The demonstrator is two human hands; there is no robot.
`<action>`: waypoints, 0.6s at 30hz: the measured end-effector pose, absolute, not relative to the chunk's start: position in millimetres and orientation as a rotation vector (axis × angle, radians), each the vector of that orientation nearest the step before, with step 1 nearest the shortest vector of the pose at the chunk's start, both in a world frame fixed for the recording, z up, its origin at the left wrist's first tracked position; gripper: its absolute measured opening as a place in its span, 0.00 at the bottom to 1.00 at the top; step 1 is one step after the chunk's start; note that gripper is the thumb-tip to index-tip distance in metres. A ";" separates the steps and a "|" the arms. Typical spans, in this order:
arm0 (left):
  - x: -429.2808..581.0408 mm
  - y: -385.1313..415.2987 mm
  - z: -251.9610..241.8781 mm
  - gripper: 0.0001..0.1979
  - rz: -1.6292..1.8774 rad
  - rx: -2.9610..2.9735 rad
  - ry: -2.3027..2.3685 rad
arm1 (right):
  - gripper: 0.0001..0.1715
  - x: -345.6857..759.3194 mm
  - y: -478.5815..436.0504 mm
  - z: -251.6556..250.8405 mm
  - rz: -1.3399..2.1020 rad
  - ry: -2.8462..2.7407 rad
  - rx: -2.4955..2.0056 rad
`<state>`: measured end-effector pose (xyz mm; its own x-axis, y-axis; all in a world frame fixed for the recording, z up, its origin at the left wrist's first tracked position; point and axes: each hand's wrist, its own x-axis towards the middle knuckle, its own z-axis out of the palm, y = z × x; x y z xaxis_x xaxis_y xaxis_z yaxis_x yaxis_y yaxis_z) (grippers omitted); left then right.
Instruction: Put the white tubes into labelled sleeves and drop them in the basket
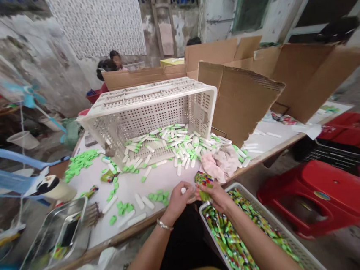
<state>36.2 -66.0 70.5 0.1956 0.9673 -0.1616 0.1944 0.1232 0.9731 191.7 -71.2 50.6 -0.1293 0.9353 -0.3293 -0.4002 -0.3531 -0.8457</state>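
Near the table's front edge, my left hand (179, 201) is closed around a white tube, with only its round end showing between the fingers. Just to its right, my right hand (218, 196) is closed on colourful printed wrappers (203, 178) in green, red and yellow. The two hands are close together. Left of them on the table lie loose white tubes (139, 201) and green caps (159, 196). Behind, a pile of white tubes with green caps (181, 145) spills from a white plastic crate (150, 89) tipped on its side.
A crate (249, 192) below my right forearm holds many wrapped tubes. A pink cloth (213, 165) lies beside the pile. A metal tray (54, 236) sits at left, red stools (328, 193) at right. Cardboard sheets (237, 99) stand behind. Other people (109, 64) are at the back.
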 end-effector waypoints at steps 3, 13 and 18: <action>42.4 -69.0 70.3 0.13 0.872 1.241 1.174 | 0.21 168.1 -90.3 50.5 1.610 -0.605 -1.113; 22.2 -82.5 63.0 0.10 0.888 1.275 1.250 | 0.22 166.1 -108.3 50.8 1.737 -0.623 -1.086; 21.6 -86.3 73.6 0.10 0.865 1.207 1.264 | 0.20 163.4 -109.0 62.8 1.734 -0.644 -1.029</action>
